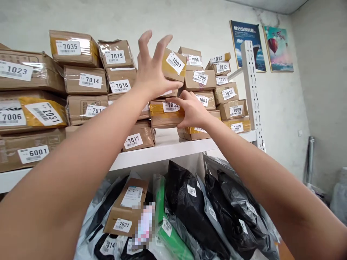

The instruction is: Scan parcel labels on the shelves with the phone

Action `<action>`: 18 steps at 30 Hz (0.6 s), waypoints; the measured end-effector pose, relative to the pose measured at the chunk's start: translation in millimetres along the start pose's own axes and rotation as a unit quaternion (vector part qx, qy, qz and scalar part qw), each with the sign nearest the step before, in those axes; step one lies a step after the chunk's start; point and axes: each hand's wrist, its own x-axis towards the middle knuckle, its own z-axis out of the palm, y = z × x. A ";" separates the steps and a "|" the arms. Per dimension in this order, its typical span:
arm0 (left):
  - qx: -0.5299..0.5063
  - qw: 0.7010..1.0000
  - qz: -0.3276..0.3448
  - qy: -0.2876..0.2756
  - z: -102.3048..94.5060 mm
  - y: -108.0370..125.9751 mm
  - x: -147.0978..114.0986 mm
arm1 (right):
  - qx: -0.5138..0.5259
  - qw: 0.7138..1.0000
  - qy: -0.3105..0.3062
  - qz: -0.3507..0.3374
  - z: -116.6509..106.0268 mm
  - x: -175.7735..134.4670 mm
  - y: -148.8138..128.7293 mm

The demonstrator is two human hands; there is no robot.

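My left hand [153, 68] is raised in front of the top row of boxes, its fingers spread and curved. Its thumb points right, near the lower edge of the taped cardboard box labelled 1007 [166, 68]; whether it touches that box I cannot tell. Lower and to the right, my right hand [193, 110] grips the right end of a cardboard box [164, 117] with yellow tape. That box's label reads 703 and a last digit partly covered by a finger. A gap shows between this box and the shelf.
Labelled cardboard boxes, such as 7014 [72, 81] and 1005 [189, 83], are stacked along the white shelf [173, 146]. A perforated white post [251, 83] stands at its right end. Below are black plastic parcels [179, 195], a green parcel [172, 236] and box 7027 [114, 216].
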 end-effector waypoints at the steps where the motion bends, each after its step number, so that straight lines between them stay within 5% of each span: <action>1: -0.005 1.000 -0.021 -0.015 12.1 -5.9 18.8 | 0.001 1.000 -0.001 0.002 0.2 -0.9 -0.5; 4: -0.007 0.997 -0.026 -0.075 49.5 -32.9 59.2 | 0.006 1.000 0.008 0.016 1.7 -4.2 -1.9; 8: 0.035 0.991 0.033 -0.126 77.8 -61.5 78.2 | 0.012 1.000 0.008 0.011 2.0 -6.4 -1.1; 12: 0.071 0.984 0.118 -0.110 78.0 -70.9 73.8 | 0.010 1.000 -0.011 -0.013 -0.6 -6.6 0.5; 18: 0.094 0.978 -0.020 -0.185 60.4 -78.9 63.2 | 0.007 1.000 -0.001 -0.012 3.3 -22.8 -8.9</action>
